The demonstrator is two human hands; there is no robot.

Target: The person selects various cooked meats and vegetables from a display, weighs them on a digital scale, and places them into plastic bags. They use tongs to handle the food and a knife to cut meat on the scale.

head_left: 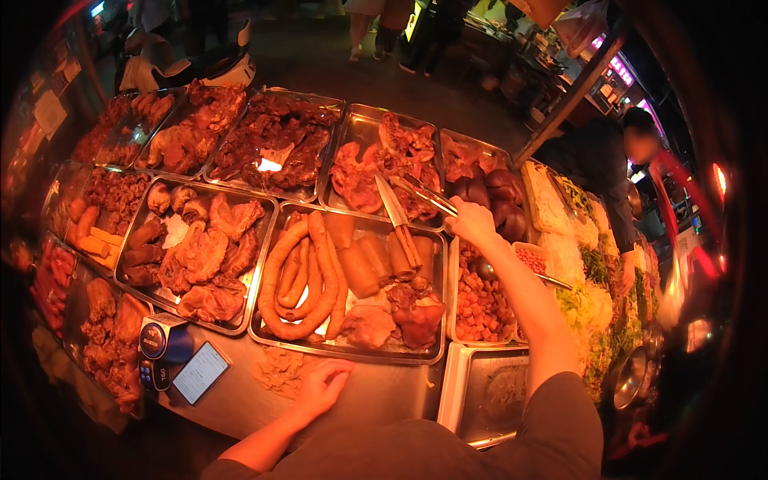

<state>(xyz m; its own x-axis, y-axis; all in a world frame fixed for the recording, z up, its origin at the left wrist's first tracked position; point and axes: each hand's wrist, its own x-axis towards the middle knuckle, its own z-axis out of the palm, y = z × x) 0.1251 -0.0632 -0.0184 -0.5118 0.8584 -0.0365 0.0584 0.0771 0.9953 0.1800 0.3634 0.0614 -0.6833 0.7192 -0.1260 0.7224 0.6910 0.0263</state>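
Note:
My right hand (473,221) is closed round metal tongs (433,195), whose tips reach over the meat in a steel tray (354,207) at the back. A kitchen knife (396,210) with a wooden handle lies across that tray's edge and onto the front tray (354,354). In the front tray are a coiled sausage (270,294), thick meat rolls (360,264) and pieces of meat (367,326). My left hand (327,384) rests by the steel counter's edge of that tray, fingers loosely curled and holding nothing, beside a crumpled cloth-like thing (282,369).
At the left front are a phone (201,372) and a round blue device (163,341). More meat trays (192,318) spread left and back. Diced meat (480,306), a steel tray (495,390) and heaped vegetables (585,312) lie right. A person (606,156) leans over the vegetables.

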